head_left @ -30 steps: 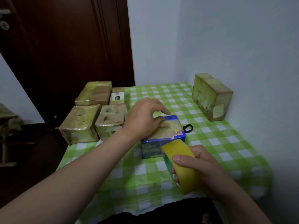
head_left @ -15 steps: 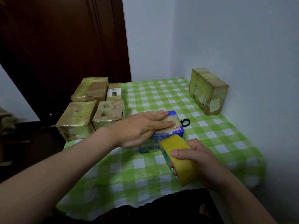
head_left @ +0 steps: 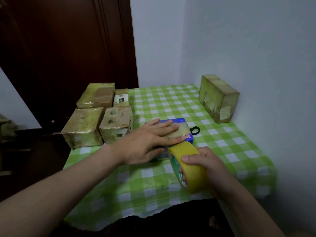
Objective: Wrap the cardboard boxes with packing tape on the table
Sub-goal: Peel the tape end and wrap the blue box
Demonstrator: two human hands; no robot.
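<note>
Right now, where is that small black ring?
In the head view the black ring lies on the checked tablecloth, just right of the blue box, beyond the tape roll.

Things on the table (head_left: 222, 151), counted
6 boxes: 5 taped cardboard boxes (head_left: 83, 127) (4 bunched at L, 1 by R wall) + 1 blue box (head_left: 181, 120). 1 yellow tape roll (head_left: 195, 177), 1 black ring (head_left: 195, 130), 2 hands: left hand (head_left: 145, 142), right hand (head_left: 206, 166).

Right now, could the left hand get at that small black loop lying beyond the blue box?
Probably yes. The left hand lies flat on the blue box, fingers pointing toward the black loop, which lies on the tablecloth just past the box. Nothing stands between them.
</note>
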